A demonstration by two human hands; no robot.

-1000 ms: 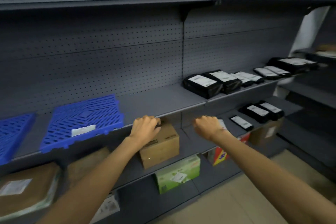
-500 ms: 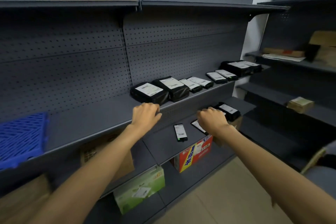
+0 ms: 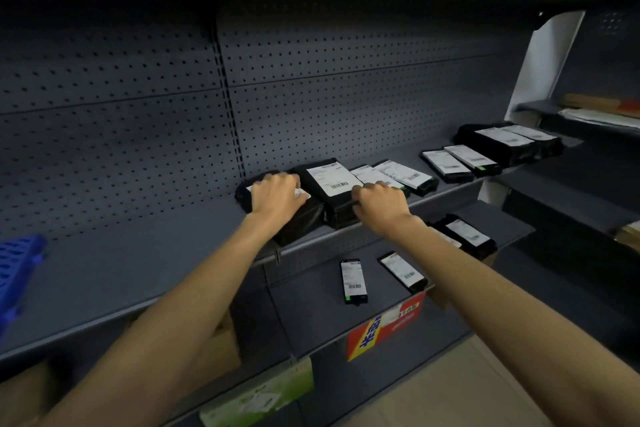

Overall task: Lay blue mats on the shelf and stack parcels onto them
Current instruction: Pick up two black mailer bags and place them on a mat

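Two bulky black parcels with white labels lie side by side on the grey middle shelf [image 3: 138,263]. My left hand [image 3: 277,196] lies on top of the left black parcel [image 3: 301,222], fingers curled over its label. My right hand [image 3: 379,206] closes on the front right corner of the second black parcel [image 3: 325,177]. A blue slatted mat [image 3: 17,263] lies on the same shelf at the far left edge, only partly in view. Several flatter black parcels [image 3: 446,163] run along the shelf to the right, ending in a thick pair [image 3: 502,142].
The shelf below holds small black parcels [image 3: 353,282] and a bigger one [image 3: 465,234]. Under it stand a red and yellow box [image 3: 384,326], a green box [image 3: 263,395] and a cardboard box [image 3: 221,347]. Another shelving unit [image 3: 588,114] stands at the right.
The view has swung right along the shelf, sending the blue mats to the left edge. Both hands have moved from the shelf's front edge onto the two black parcels.
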